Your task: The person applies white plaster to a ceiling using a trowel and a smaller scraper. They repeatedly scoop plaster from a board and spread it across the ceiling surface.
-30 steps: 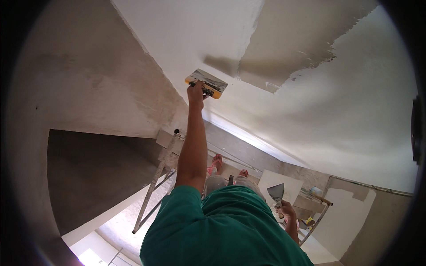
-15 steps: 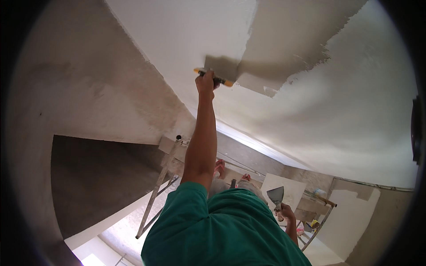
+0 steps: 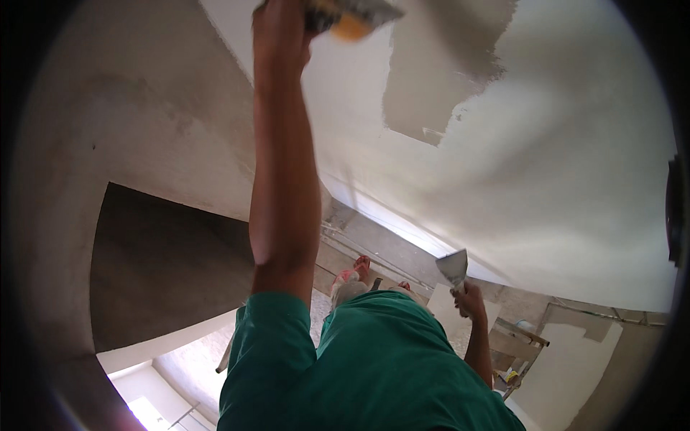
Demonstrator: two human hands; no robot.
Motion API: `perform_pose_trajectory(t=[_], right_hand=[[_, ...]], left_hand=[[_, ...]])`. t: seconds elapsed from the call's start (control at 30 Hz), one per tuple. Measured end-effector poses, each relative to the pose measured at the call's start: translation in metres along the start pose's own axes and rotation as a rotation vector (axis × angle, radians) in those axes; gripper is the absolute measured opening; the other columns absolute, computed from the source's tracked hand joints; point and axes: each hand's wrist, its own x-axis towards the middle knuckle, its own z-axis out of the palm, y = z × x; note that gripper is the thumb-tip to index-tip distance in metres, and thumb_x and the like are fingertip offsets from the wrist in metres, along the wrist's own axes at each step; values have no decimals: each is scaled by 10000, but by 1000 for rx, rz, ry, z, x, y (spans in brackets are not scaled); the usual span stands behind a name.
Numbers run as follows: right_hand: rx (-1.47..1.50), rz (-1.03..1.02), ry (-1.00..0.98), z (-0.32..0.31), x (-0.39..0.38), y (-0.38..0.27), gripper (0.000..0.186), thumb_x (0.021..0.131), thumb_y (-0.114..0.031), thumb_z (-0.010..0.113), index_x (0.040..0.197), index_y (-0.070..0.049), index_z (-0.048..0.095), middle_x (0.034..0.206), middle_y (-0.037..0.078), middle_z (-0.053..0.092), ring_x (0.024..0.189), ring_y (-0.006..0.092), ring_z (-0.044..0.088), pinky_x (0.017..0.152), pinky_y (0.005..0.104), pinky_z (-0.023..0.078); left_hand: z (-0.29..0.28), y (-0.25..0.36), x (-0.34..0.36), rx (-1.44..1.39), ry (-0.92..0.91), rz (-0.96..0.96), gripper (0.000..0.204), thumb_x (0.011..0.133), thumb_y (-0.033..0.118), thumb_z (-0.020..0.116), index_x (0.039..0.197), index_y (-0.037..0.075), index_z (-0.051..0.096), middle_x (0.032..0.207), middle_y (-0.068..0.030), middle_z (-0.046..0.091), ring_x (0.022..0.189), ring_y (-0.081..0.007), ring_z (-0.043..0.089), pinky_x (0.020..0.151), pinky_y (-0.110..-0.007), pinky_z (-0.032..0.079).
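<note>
- Grey metal wide-bladed trowel [image 3: 356, 17], with yellow end and dark grip; situated at the upper edge of the view, in front of the white-coated wall [image 3: 568, 187]; slightly blurred. Whether its blade meets the surface cannot be told.
- Left hand [image 3: 282, 34], arm stretched upward, partly cut off by the upper edge; fingers closed around the trowel's grip.
- Putty knife [image 3: 453, 267], one, triangular grey blade uppermost; situated to the right of the body, well apart from the trowel.
- Right hand [image 3: 471, 300], lower than the left; fingers wrapped round the knife's handle.
- Grey patch [image 3: 424, 86], ragged along its right side, on the same wall, to the right of the trowel.
- Green shirt [image 3: 388, 359], short-sleeved, worn by the person.
- Foot [image 3: 361, 267], reddish footwear, below the body.
- Brownish plastered wall [image 3: 172, 122], at left, above a dark rectangular area [image 3: 172, 280].
- Pale board [image 3: 447, 316], flat, behind the right hand.
</note>
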Motion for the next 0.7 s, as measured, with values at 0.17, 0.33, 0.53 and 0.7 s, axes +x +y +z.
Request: perform_pose_trajectory(t=[0.17,0.33,0.53,0.7], right_hand=[[-64,-158,66,-18,-22,-146,296,834,-251,685,934,21,624,565,66,564,449,118,529,447,295,453],[-104,-371,10,-14,-46,-254,316,833,-236,682,1004,23,622,585,83,573,453,122,518,459,305,437],[-177,-369,-24,-6,-34,-292,312,829,-196,677,1053,16,633,578,48,560,454,87,479,433,273,424],[-328,-442,6,-10,-21,-290,317,801,-167,678,1061,10,638,594,67,576,462,102,477,464,289,426]], left_hand=[[-41,-68,-156,-215,116,-206,299,878,16,574,1165,-23,500,1037,-83,563,973,-147,569,828,-292,485],[-41,-80,-234,-201,159,-373,368,807,-39,612,1161,-9,516,1026,-48,568,964,-134,554,846,-279,457],[-29,-73,-249,-117,146,-371,323,791,-41,641,1102,-7,562,965,-44,600,865,-137,581,792,-270,478],[-33,-62,-255,479,-290,-473,173,827,36,656,991,-8,627,877,-46,632,817,-108,590,705,-270,498]])
